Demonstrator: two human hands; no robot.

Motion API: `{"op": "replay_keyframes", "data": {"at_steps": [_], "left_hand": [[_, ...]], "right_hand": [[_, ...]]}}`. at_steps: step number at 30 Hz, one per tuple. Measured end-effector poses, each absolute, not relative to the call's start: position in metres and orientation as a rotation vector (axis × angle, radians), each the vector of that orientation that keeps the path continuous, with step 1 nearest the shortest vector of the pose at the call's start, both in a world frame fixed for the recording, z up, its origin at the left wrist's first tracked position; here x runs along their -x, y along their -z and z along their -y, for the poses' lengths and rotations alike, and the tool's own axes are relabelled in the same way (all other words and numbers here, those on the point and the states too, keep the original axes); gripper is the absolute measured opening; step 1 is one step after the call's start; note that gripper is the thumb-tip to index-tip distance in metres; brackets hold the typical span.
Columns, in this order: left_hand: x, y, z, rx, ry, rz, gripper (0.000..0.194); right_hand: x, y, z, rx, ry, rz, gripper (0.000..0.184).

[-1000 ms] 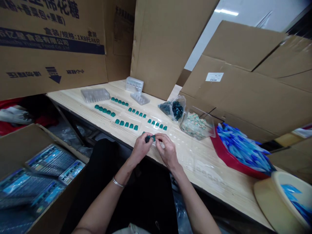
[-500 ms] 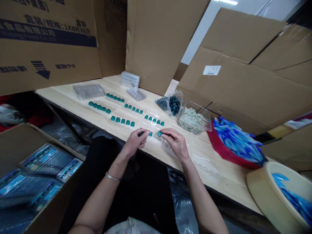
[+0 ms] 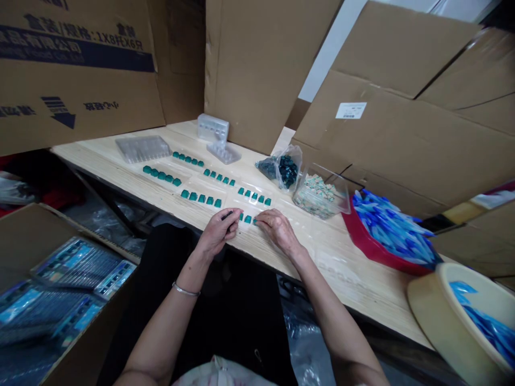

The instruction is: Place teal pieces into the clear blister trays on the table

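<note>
My left hand (image 3: 219, 231) hangs just over the near edge of a clear plastic blister tray (image 3: 237, 201), pinching a small dark piece (image 3: 227, 215) between finger and thumb. My right hand (image 3: 277, 229) rests on the pale wooden table (image 3: 346, 268), its fingertips against the end of a short row of teal plastic pieces (image 3: 248, 219). Further rows of teal pieces (image 3: 201, 197) lie in the clear tray beyond my hands. Whether my right fingers hold anything is hidden.
Clear plastic trays (image 3: 142, 148) stand at the far left of the table. A bag of dark pieces (image 3: 287, 170), a clear box of mixed bits (image 3: 319, 197), and a red basin of blue items (image 3: 382, 230) sit to the right. Cardboard sheets wall the back.
My right hand has moved left and down onto the row of teal pieces. The teal piece it pinched earlier no longer shows apart from the row. My left hand has barely moved.
</note>
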State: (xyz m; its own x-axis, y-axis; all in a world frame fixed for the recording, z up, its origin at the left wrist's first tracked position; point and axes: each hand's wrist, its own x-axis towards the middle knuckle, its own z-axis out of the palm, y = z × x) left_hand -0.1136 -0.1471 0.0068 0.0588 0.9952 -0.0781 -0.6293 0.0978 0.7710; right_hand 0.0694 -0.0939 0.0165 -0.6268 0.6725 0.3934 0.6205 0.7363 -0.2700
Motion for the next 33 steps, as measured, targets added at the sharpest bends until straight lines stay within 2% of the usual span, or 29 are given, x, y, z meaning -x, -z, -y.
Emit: {"op": "replay_keyframes", "data": {"at_steps": [21,27,33], "left_hand": [[0.102,0.004,0.143,-0.511,-1.358,-0.722,0.029],[0.101,0.007,0.143,-0.517,-1.329,-0.726,0.024],[0.104,0.001,0.142,-0.227,-1.36,-0.517,0.015]], "right_hand": [[-0.066,-0.002,0.095,1.102,-0.085,2.392,0.011],[-0.059,0.002,0.101,1.18,0.043,2.41,0.011],[-0.061,-0.008,0.106,1.088,-0.03,2.385,0.013]]}}
